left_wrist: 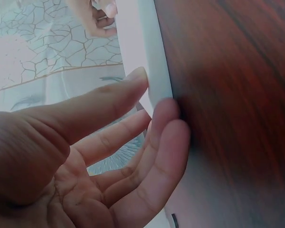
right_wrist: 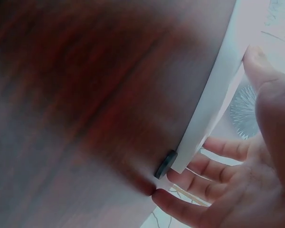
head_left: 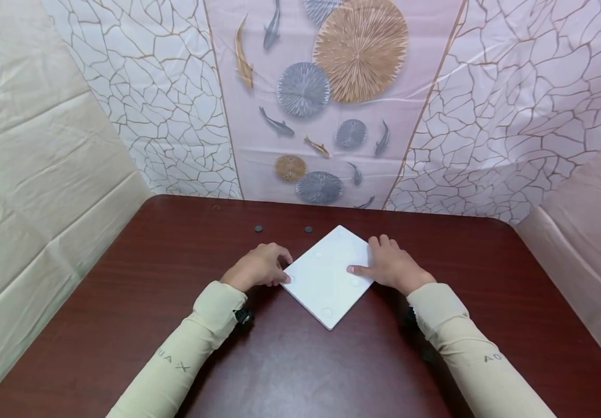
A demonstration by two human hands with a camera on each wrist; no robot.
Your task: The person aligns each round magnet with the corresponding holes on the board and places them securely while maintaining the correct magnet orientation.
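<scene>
A flat white square panel (head_left: 321, 284) with faint round marks near its corners is set cornerwise over the table. My left hand (head_left: 259, 266) pinches its left corner, thumb on the top face and fingertips curled at the edge in the left wrist view. At the right corner my right hand (head_left: 395, 266) grips the panel, its thumb lying across the top. The right wrist view shows that hand's fingers along the panel's edge, and a small black disc (right_wrist: 166, 164) right at the panel's end beside the fingertips.
Two small dark discs, one to the left (head_left: 258, 229) and one nearer the panel (head_left: 308, 229), lie on the reddish-brown table (head_left: 122, 302) beyond my left hand. A patterned cloth (head_left: 175, 104) hangs behind the table's back edge, and beige cloth (head_left: 28, 203) flanks the sides.
</scene>
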